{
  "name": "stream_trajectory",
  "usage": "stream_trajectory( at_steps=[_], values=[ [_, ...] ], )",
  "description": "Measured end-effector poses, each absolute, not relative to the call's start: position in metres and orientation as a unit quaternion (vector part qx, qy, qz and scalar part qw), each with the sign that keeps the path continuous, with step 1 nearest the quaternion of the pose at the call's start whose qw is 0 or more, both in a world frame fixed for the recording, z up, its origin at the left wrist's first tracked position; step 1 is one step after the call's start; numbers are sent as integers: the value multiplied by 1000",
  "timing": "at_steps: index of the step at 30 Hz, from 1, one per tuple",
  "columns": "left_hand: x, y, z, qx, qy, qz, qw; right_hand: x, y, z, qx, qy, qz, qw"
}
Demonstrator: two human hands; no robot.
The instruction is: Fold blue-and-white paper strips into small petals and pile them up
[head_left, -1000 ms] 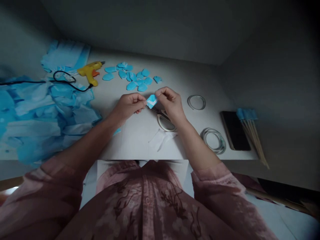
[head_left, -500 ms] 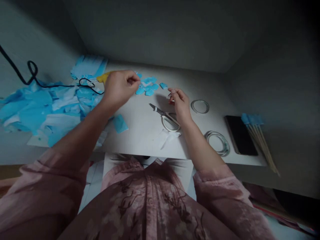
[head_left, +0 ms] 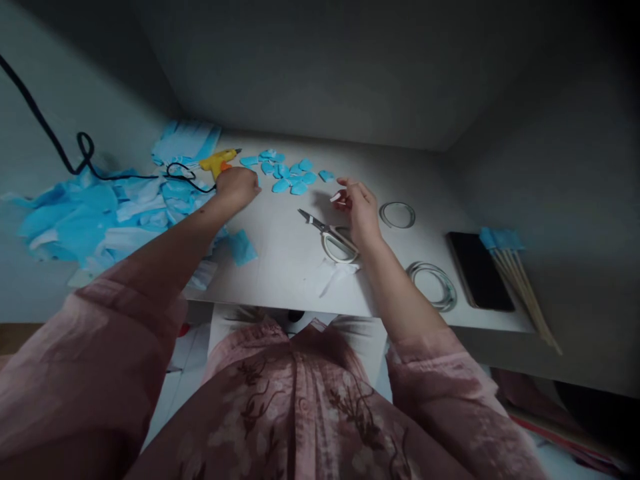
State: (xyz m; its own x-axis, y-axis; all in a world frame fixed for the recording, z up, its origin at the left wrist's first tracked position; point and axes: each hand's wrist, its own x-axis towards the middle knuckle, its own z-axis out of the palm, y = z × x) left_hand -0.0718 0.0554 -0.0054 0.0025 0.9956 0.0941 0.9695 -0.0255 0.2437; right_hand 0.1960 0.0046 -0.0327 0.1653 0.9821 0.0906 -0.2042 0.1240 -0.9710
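My left hand (head_left: pixel 237 187) is closed, seen from the back, just in front of the yellow glue gun (head_left: pixel 216 161). Its curled fingers hide whatever may be in them. To its right lie several blue petal-shaped cutouts (head_left: pixel 295 179), one of them (head_left: pixel 327 175) apart from the group. My right hand (head_left: pixel 361 207) hovers over the table with fingers bent, pinching a small white piece (head_left: pixel 335 198) at the fingertips. Below that hand, scissors (head_left: pixel 330 235) with pale handles rest on the table, partly covered by the wrist.
A heap of blue and white fabric scraps (head_left: pixel 95 210) covers the left side, crossed by a black cord (head_left: pixel 120 177). Wire coils (head_left: pixel 433 287), a phone (head_left: pixel 480 270) and sticks with blue tips (head_left: pixel 525 287) lie at the right. White scrap (head_left: pixel 339 275) lies near the front edge.
My left hand has moved left and down from beside the blue petals toward the glue gun, uncovering the gun and more petals. My right hand stays almost in place.
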Motion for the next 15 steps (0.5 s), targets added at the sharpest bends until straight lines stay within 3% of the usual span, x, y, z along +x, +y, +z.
stream_trajectory(
  at_steps=[9, 15],
  values=[
    [-52, 13, 34, 771, 606, 190, 36, 195, 6, -38, -431, -428, 519, 602],
    [-31, -34, 53, 839, 519, 154, 56, 196, 8, -41, -456, -452, 496, 584]
  ],
)
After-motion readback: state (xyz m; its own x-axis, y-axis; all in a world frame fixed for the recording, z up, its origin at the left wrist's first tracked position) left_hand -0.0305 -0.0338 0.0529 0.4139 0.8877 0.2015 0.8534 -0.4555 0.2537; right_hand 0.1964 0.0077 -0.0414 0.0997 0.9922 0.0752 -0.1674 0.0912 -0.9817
